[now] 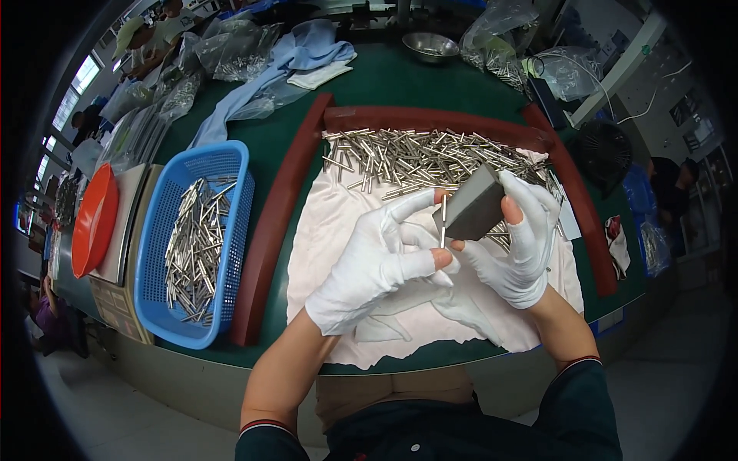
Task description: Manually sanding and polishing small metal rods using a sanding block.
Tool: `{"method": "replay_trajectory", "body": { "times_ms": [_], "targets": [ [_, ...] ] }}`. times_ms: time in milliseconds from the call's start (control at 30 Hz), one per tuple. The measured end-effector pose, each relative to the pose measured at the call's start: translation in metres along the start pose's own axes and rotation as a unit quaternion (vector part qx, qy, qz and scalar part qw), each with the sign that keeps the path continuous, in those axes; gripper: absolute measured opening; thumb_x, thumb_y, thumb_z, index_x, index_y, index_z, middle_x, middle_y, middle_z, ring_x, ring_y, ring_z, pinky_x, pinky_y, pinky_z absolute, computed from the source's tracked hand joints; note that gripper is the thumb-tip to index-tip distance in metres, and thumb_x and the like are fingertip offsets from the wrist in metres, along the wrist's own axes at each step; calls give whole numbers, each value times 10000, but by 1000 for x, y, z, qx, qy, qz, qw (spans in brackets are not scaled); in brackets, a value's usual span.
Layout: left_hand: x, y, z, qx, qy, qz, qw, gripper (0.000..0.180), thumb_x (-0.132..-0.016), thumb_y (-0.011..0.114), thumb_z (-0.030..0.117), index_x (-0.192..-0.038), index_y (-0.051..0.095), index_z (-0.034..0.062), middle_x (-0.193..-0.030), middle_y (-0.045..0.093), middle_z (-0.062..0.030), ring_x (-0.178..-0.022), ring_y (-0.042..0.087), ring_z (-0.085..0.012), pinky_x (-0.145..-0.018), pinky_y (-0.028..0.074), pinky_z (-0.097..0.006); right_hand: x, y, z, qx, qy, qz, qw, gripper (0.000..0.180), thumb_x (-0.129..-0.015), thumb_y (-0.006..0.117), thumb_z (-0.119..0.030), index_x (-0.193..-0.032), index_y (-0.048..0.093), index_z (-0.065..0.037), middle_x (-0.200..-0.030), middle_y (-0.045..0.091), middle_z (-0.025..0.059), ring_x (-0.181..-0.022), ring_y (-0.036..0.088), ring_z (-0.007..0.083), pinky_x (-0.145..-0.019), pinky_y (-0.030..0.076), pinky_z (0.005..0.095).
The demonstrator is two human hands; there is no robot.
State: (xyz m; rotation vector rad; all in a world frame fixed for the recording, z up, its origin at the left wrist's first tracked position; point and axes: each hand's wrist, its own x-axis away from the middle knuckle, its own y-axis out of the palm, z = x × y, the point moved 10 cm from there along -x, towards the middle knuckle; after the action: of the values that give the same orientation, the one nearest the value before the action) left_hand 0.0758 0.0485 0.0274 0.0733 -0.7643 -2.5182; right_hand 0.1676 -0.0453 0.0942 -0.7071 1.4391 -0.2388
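Note:
Both my hands wear white gloves with some bare fingertips showing. Between the thumb and forefinger of my left hand (384, 257) a slim metal pin (443, 221) stands nearly upright, pinched at its two ends. My right hand (523, 242) grips a dark grey rectangular block (473, 206), tilted, its left edge close against the pin. Whether block and pin touch, I cannot tell. Behind my hands a heap of loose metal pins (415, 157) spreads over a pale pink cloth (315, 253). A crumpled white cloth (430, 311) lies below my hands.
A red-brown raised frame (265, 246) borders the cloth on the left, back and right. Left of it stands a blue basket (146, 284) of metal pins. Beyond are a red tray (96, 219), a metal bowl (430, 46), a blue cloth (307, 50) and plastic bags. People are at far left.

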Motion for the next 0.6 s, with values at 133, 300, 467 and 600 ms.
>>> {"method": "replay_trajectory", "body": {
  "times_ms": [133, 300, 467, 600],
  "targets": [
    [2, -6, 0, -4, -4, -1, 1000, 768, -800, 722, 51, -1422, 286, -69, -939, 679, -165, -758, 674, -173, -709, 568, -287, -2, -6, 7, 0, 32, 25, 999, 957, -592, 867, -183, -1409, 378, -92, -1332, 502, 157, -1126, 470, 314, -916, 394, 418],
    [1, -10, -3, -5, -7, 18, 1000, 762, -799, 724, 56, -1418, 296, -66, -875, 685, -151, -755, 674, -173, -713, 568, -287, -2, -12, 1, -26, 22, 30, 999, 945, -633, 860, -244, -1420, 359, -92, -1339, 488, 169, -1115, 478, 324, -921, 394, 434],
    [-1, -2, -7, -8, -16, -4, 1000, 781, -797, 723, 53, -1427, 279, -71, -877, 682, -152, -778, 673, -175, -701, 574, -293, -3, -5, 0, -33, 18, 0, 999, 958, -618, 862, -231, -1423, 359, -99, -1340, 490, 171, -1117, 476, 324, -925, 389, 433],
    [-1, 0, -11, -18, -23, 3, 1000, 785, -798, 723, 54, -1430, 275, -72, -883, 679, -159, -790, 672, -175, -686, 577, -297, -5, -3, -3, -40, 26, -15, 999, 973, -593, 862, -196, -1425, 364, -108, -1347, 490, 171, -1115, 476, 327, -925, 388, 432]
  ]
}}
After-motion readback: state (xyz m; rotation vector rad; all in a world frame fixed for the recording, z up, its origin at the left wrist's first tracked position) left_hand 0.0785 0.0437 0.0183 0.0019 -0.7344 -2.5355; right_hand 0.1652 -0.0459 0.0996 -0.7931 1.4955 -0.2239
